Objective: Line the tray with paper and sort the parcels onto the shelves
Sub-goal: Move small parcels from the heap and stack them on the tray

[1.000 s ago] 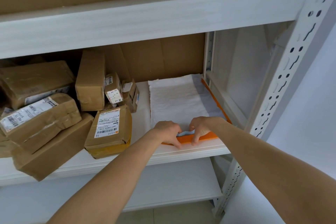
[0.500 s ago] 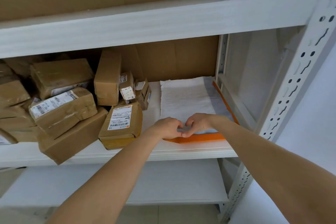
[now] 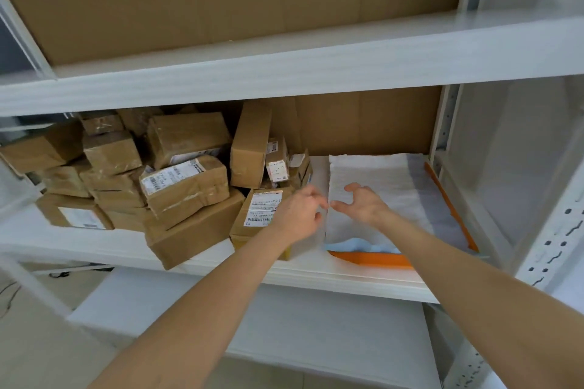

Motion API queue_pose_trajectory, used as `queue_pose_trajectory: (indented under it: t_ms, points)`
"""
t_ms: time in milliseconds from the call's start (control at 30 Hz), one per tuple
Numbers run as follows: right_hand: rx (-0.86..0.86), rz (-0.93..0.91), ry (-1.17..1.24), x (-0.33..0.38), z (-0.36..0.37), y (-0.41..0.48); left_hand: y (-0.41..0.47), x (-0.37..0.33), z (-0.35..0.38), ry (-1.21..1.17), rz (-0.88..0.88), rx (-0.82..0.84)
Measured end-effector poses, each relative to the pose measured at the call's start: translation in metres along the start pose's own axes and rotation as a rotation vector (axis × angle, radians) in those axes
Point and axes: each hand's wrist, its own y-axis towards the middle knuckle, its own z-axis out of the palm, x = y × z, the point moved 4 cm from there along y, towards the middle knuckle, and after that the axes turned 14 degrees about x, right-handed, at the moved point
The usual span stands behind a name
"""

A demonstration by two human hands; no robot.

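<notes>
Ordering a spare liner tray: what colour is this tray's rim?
Orange; the tray shows its rim best in the head view.

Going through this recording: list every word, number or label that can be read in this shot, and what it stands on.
No text can be quoted with confidence.
Label on the front parcel: barcode and rows of digits, too blurred.
Label on the taped parcel: barcode, print too small.
Label on the small upright parcel: blurred.
Label on the low left parcel: blurred.

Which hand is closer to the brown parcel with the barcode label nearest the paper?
Left. The left hand is at the right edge of the labelled parcel; the right hand is farther right, above the white paper.
</notes>
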Motion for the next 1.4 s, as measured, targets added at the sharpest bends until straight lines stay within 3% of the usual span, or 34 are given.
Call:
queue_pose_trajectory:
  t_ms: [167, 300, 500, 633, 900, 1167, 1400]
  points:
    - [-0.051, 0.028, 0.214, 0.024, 0.007, 0.014, -0.007, 0.039, -0.014, -0.015, -0.029, -0.154]
    - [-0.035, 0.071, 0.343, 0.043, 0.024, 0.026, -0.011, 0.086, -0.019, -0.117, -0.176, -0.18]
    - [0.137, 0.166, 0.476, 0.069, 0.074, 0.043, -0.015, 0.152, -0.009, -0.254, -0.416, 0.07]
    - [0.221, 0.258, 0.503, 0.078, 0.099, 0.048, -0.014, 0.173, 0.007, -0.364, -0.443, 0.239]
    - [0.191, 0.384, 0.634, 0.079, 0.114, 0.048, -0.019, 0.169, 0.031, -0.983, -0.457, 0.527]
    - [0.182, 0.368, 0.698, 0.078, 0.102, 0.037, -0.012, 0.167, 0.038, -1.206, -0.422, 0.641]
    - [0.188, 0.374, 0.751, 0.072, 0.085, 0.023, -0.009, 0.152, 0.028, -1.117, -0.397, 0.602]
